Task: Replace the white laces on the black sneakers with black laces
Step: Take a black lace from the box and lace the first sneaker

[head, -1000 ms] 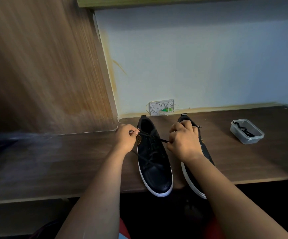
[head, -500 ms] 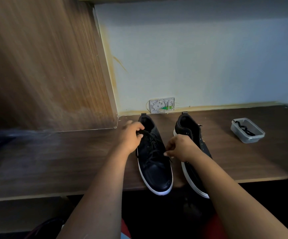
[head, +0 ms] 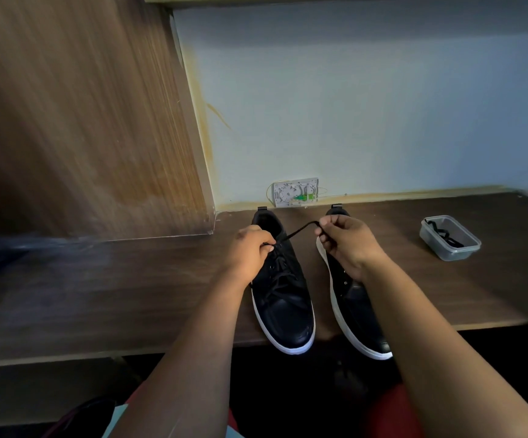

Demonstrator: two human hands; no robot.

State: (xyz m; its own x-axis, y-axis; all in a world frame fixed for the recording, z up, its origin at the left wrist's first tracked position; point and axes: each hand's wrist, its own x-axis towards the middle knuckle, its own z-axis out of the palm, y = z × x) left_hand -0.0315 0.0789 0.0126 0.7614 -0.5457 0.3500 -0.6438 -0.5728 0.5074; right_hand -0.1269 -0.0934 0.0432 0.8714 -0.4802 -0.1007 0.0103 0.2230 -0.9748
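Over toward the right end of the bench, near its back edge, a small clear plastic tub stands open, with a dark coiled lace lying inside it; no more of its contents can be made out. Two black sneakers with white soles sit side by side near the middle of the bench, heels toward the back edge and toes over the front edge. The left sneaker already has a black lace threaded through its eyelets. The left hand rests on that sneaker's near side by the top eyelets, fingers curled and pinching the lace close to the shoe. The right hand hovers above the heel end of the right sneaker, its fingers pressed together and pinching the free end of the same lace, which runs taut between the two hands. The right sneaker's eyelets show as bare spots with no lace visible. A white wall plate sits on the wall at the back edge of the bench, behind the shoes.
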